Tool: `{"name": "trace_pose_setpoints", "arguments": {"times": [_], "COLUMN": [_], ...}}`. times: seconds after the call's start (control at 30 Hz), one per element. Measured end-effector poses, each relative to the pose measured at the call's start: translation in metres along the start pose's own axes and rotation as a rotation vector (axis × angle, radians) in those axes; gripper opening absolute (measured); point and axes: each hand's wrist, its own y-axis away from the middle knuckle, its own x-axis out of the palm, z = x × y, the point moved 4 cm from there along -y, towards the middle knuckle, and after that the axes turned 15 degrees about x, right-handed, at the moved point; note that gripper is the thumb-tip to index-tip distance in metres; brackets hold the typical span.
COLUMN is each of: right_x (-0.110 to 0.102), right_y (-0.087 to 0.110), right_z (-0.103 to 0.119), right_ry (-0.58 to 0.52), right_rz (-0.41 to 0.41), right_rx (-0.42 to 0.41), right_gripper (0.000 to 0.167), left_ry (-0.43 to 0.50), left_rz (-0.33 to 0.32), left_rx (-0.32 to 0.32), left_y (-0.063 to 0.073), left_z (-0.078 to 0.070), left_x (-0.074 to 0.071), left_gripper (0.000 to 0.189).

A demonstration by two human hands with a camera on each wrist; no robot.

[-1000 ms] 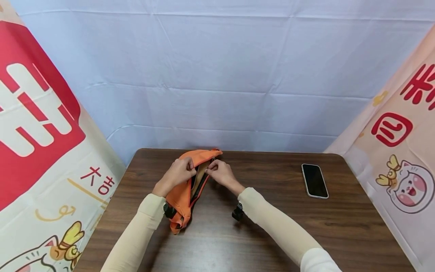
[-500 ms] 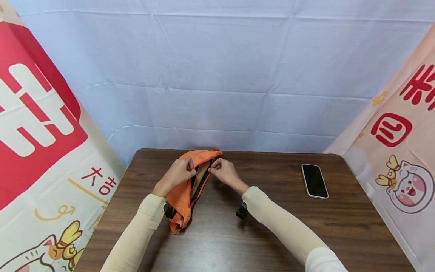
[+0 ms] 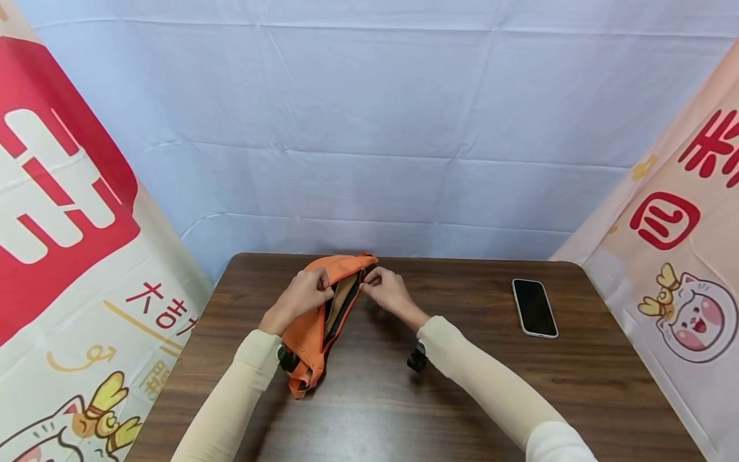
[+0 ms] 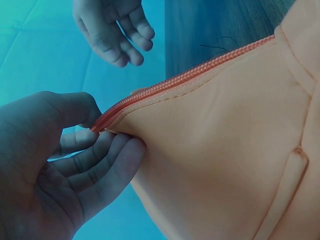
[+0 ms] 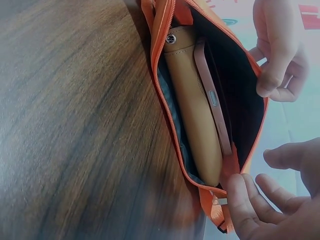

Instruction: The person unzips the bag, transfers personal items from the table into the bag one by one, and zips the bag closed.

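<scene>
An orange waist bag (image 3: 305,330) lies on the left part of the table, its zipped mouth spread wide. My left hand (image 3: 303,292) pinches the zipper edge (image 4: 165,87) between thumb and fingers, drawing that side outward. At the bag's far end is my right hand (image 3: 389,294); its thumb stands apart from the fingers, whose tips are right at the zipper's end, beside a metal zipper pull (image 5: 220,201). Inside the bag sit a tan leather case (image 5: 192,110) with a metal snap and a pink-edged slab (image 5: 214,97) with a port in its edge.
A phone (image 3: 535,308) in a light case lies screen up at the right of the wooden table (image 3: 462,385). A pale cloth backdrop (image 3: 369,128) hangs behind the table's far edge. Printed banners (image 3: 681,269) flank both sides.
My right hand has shifted a little to the right, off the bag's mouth toward its outer edge. The left hand keeps its grip in the same place.
</scene>
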Motion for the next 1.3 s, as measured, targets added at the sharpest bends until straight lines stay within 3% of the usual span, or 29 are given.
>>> {"name": "trace_pose_setpoints", "arguments": {"times": [1.3], "right_x": [-0.036], "right_y": [0.005], "right_z": [-0.012], "right_ry": [0.031], "right_rz": [-0.04], "right_rx": [0.006], "right_gripper": [0.017], "left_ry": [0.02], "left_rz": [0.003], "left_rx": [-0.014], "left_y": [0.0], "left_z": [-0.001], "left_x": [-0.003], "left_gripper": [0.014]}}
